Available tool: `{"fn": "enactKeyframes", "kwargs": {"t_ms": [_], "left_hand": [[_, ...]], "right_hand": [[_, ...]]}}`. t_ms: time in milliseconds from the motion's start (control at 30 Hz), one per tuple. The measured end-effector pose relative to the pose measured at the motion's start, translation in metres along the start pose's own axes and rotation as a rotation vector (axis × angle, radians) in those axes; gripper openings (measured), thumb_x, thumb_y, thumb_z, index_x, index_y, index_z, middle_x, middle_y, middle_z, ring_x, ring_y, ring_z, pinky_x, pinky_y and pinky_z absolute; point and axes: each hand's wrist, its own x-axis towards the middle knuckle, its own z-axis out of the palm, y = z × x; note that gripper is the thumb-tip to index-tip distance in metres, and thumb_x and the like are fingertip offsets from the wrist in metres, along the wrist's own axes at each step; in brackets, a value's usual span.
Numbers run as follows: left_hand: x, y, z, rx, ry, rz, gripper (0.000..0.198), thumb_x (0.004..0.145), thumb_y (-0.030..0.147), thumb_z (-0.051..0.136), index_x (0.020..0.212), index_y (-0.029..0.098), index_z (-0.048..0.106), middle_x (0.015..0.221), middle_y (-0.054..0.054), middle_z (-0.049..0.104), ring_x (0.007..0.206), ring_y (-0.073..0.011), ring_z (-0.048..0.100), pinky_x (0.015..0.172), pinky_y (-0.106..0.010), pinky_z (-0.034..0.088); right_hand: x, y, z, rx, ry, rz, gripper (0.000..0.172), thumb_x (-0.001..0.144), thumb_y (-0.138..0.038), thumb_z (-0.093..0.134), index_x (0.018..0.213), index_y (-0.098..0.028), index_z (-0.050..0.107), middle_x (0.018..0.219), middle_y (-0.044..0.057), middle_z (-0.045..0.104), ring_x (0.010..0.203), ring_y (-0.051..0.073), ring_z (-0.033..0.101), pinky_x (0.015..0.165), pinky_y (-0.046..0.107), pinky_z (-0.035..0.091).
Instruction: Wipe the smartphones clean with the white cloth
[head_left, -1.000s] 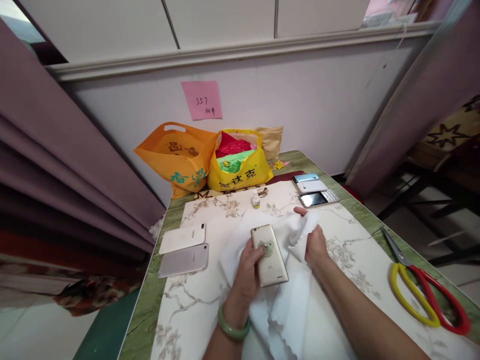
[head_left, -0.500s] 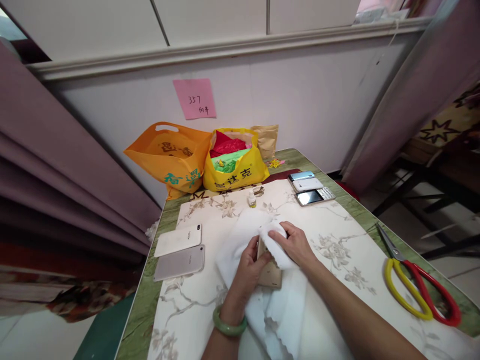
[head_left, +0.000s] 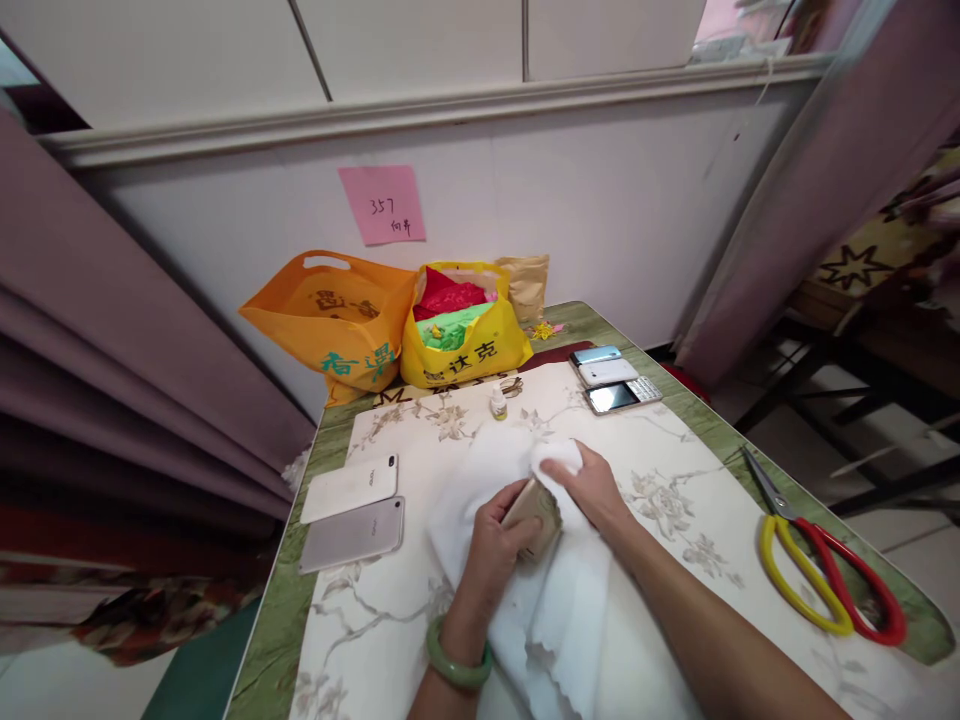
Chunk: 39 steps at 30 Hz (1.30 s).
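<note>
- Clock directions are taken from the two hands, with 12 pointing away from the person.
- The left hand (head_left: 491, 545), which has a green bangle (head_left: 457, 665) on its wrist, has its fingers curled closed round the gold phone (head_left: 534, 508). It holds the phone tilted up on its long edge just above the table, probably so one side faces the other hand.
- The right hand (head_left: 592, 490) has its fingers pinched shut on a bunched fold of the white cloth (head_left: 570, 620). The wad is pressed against the phone's far end. The rest of the cloth lies spread under both hands, likely as padding.
- At 9 o'clock, a white phone (head_left: 350, 487) and a silver phone (head_left: 352, 533) lie side by side, backs up, near the table's green edge (head_left: 274, 620).
- At 3 o'clock, well apart, are the yellow-and-red scissors (head_left: 825, 575), which look shut.
- At 12 o'clock, a small dropper bottle (head_left: 498, 402) stands upright.
- At 1 o'clock, three phones (head_left: 613, 378) lie in a neat row.
- At the far edge, against the wall:
  - The yellow bag (head_left: 461, 340) stands open, stuffed with red and green material.
  - The orange bag (head_left: 334, 320) at 11 o'clock sags, and its contents are hidden.
  - A brown paper bag (head_left: 526, 285) stands behind; I cannot tell what it holds.
</note>
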Motion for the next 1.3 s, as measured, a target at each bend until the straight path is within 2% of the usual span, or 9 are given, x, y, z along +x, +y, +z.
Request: {"fn": "enactKeyframes", "kwargs": {"t_ms": [133, 300, 500, 700, 800, 900, 967, 1100, 1300], "left_hand": [[0.000, 0.002, 0.001, 0.054, -0.010, -0.012, 0.047, 0.064, 0.018, 0.072, 0.112, 0.018, 0.069, 0.098, -0.005, 0.073, 0.085, -0.0218, 0.064, 0.077, -0.030, 0.048], [-0.002, 0.002, 0.003, 0.104, 0.000, 0.049, 0.039, 0.066, 0.022, 0.072, 0.105, 0.019, 0.067, 0.094, -0.004, 0.071, 0.082, -0.0195, 0.062, 0.073, -0.027, 0.048], [-0.002, -0.002, 0.003, 0.118, 0.010, 0.070, 0.025, 0.068, 0.025, 0.072, 0.090, 0.019, 0.060, 0.083, 0.000, 0.064, 0.073, -0.0155, 0.059, 0.067, -0.025, 0.046], [-0.003, -0.004, 0.006, 0.137, 0.061, 0.083, 0.035, 0.071, 0.034, 0.073, 0.101, 0.021, 0.061, 0.089, -0.003, 0.067, 0.071, -0.0162, 0.060, 0.066, -0.026, 0.047], [-0.005, -0.007, 0.007, 0.409, 0.173, 0.336, 0.059, 0.068, 0.035, 0.078, 0.122, 0.024, 0.056, 0.117, -0.010, 0.063, 0.103, -0.0254, 0.061, 0.090, -0.036, 0.046], [-0.005, -0.009, 0.004, 0.848, 0.151, 0.614, 0.087, 0.060, 0.039, 0.084, 0.137, 0.023, 0.047, 0.144, -0.016, 0.044, 0.132, -0.0347, 0.040, 0.109, -0.048, 0.031], [-0.005, -0.010, 0.002, 1.082, 0.175, 0.725, 0.089, 0.063, 0.040, 0.082, 0.141, 0.021, 0.043, 0.154, -0.019, 0.030, 0.138, -0.0379, 0.031, 0.112, -0.054, 0.023], [-0.003, -0.011, 0.002, 1.329, 0.206, 0.831, 0.076, 0.078, 0.036, 0.070, 0.145, 0.023, 0.038, 0.154, -0.017, 0.032, 0.138, -0.0355, 0.033, 0.114, -0.053, 0.015], [-0.007, -0.010, 0.009, 1.424, 0.161, 0.834, 0.077, 0.084, 0.028, 0.061, 0.151, 0.022, 0.026, 0.150, -0.015, 0.040, 0.135, -0.0342, 0.039, 0.115, -0.052, 0.006]], "right_hand": [[-0.002, -0.005, -0.002, -0.141, -0.089, -0.056, 0.036, 0.070, -0.055, 0.069, 0.078, -0.021, 0.067, 0.067, -0.001, 0.065, 0.063, 0.017, 0.055, 0.059, 0.025, 0.038], [0.002, 0.005, 0.003, -0.150, 0.094, 0.022, 0.055, 0.087, -0.062, 0.041, 0.053, -0.020, 0.051, 0.049, -0.001, 0.048, 0.053, 0.016, 0.044, 0.052, 0.027, 0.031], [0.001, -0.002, -0.001, -0.124, -0.052, -0.083, 0.040, 0.067, -0.057, 0.071, 0.081, -0.020, 0.065, 0.067, -0.003, 0.063, 0.061, 0.016, 0.051, 0.058, 0.025, 0.037], [0.004, 0.006, 0.003, -0.161, 0.159, -0.006, 0.056, 0.084, -0.067, 0.044, 0.054, -0.021, 0.053, 0.050, 0.000, 0.052, 0.054, 0.017, 0.046, 0.054, 0.028, 0.035], [0.008, 0.010, 0.003, -0.085, 0.212, 0.097, 0.058, 0.082, -0.071, 0.043, 0.057, -0.020, 0.054, 0.053, 0.002, 0.055, 0.056, 0.018, 0.049, 0.053, 0.028, 0.037], [0.009, 0.009, 0.001, 0.030, 0.201, 0.191, 0.057, 0.082, -0.072, 0.042, 0.062, -0.020, 0.055, 0.056, 0.003, 0.058, 0.057, 0.019, 0.052, 0.053, 0.028, 0.039], [0.009, 0.008, 0.000, 0.082, 0.174, 0.227, 0.056, 0.081, -0.071, 0.044, 0.063, -0.020, 0.055, 0.057, 0.003, 0.059, 0.056, 0.019, 0.052, 0.052, 0.028, 0.040], [0.009, 0.010, 0.000, 0.097, 0.154, 0.202, 0.055, 0.081, -0.071, 0.045, 0.063, -0.019, 0.056, 0.057, 0.003, 0.058, 0.056, 0.018, 0.051, 0.052, 0.028, 0.039], [0.009, 0.013, 0.003, -0.037, 0.199, 0.121, 0.059, 0.083, -0.071, 0.041, 0.059, -0.019, 0.053, 0.055, 0.002, 0.053, 0.056, 0.017, 0.048, 0.054, 0.028, 0.037]]}}
